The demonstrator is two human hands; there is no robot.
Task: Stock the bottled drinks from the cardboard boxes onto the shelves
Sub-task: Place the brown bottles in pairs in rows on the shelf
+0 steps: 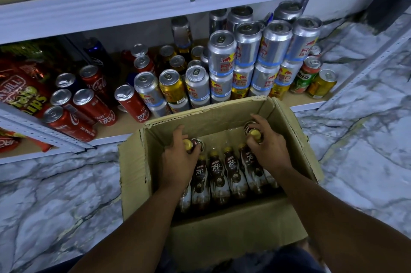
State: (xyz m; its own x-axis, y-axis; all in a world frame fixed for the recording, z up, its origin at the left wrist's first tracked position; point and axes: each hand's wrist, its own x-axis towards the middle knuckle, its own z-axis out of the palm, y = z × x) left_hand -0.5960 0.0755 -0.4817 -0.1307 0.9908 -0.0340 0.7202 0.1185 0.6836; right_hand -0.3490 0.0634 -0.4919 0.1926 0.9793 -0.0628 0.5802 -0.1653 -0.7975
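Hold: left bottle (194, 144) clasped by left grip (178, 157), right bottle (252, 132) by right grip (268, 147) | Place: inside cardboard box (222, 235), on floor | Risk: stacked cans (222, 54) may be toppled on crowded shelf (124, 127).

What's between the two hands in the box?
In the head view, standing coffee bottles fill the gap between the left hand and the right hand.
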